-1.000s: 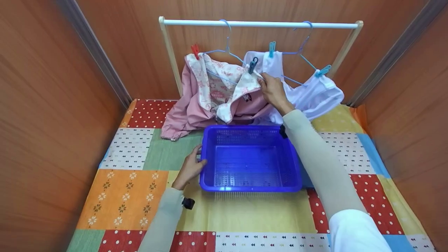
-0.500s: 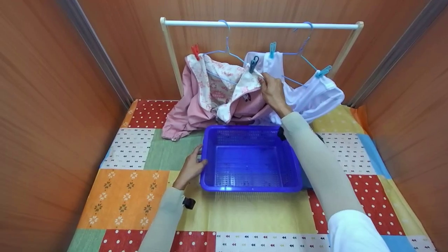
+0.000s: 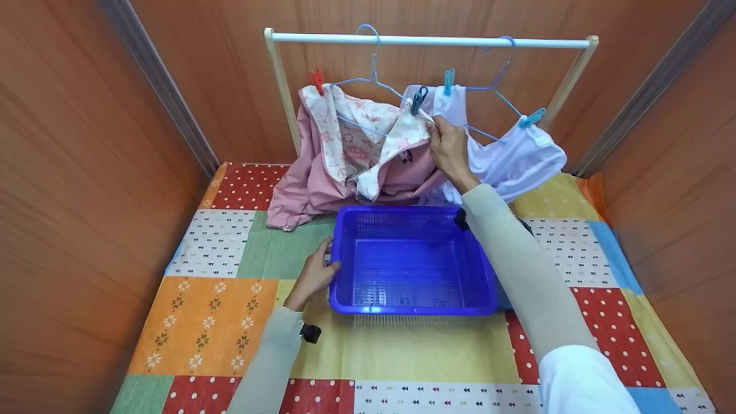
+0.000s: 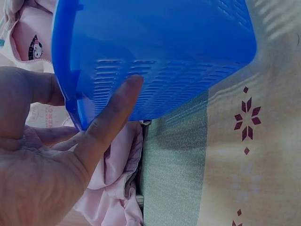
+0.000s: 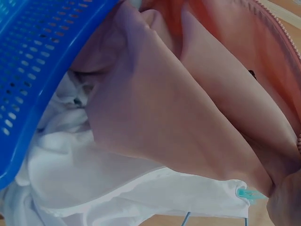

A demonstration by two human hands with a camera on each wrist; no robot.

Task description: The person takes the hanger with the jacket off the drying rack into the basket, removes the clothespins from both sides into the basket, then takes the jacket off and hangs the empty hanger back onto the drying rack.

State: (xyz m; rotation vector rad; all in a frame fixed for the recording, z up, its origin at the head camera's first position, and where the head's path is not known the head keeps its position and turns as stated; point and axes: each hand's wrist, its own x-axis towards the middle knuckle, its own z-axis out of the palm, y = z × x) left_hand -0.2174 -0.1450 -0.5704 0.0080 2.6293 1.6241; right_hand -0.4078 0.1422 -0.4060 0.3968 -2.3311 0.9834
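My left hand [image 3: 313, 276] grips the left rim of a blue plastic basket [image 3: 413, 310], thumb at the rim and one finger along the outer wall [image 4: 155, 37]. My right hand [image 3: 451, 146] pinches the edge of a pink jacket [image 3: 310, 178] with a white printed lining, just beside a dark clothespin [image 3: 418, 102]. A red clothespin [image 3: 318, 82] sits on the jacket's other side. The jacket hangs from a blue hanger [image 3: 375, 63], whose hook stands a little above the rod. In the right wrist view, pink cloth [image 5: 155, 99] hides most of the right hand.
A rack with a white rod [image 3: 437, 40] stands at the back. On its right, a white garment [image 3: 517, 155] hangs from a second hanger [image 3: 506, 69] with two teal clothespins [image 3: 449, 82]. Wooden panels [image 3: 69, 172] enclose the patchwork cloth [image 3: 207, 322] on three sides.
The jacket's hanger, with its clothespins, has risen slightly, and its hook has lifted above the rod. The left hand and the basket have stayed in place.
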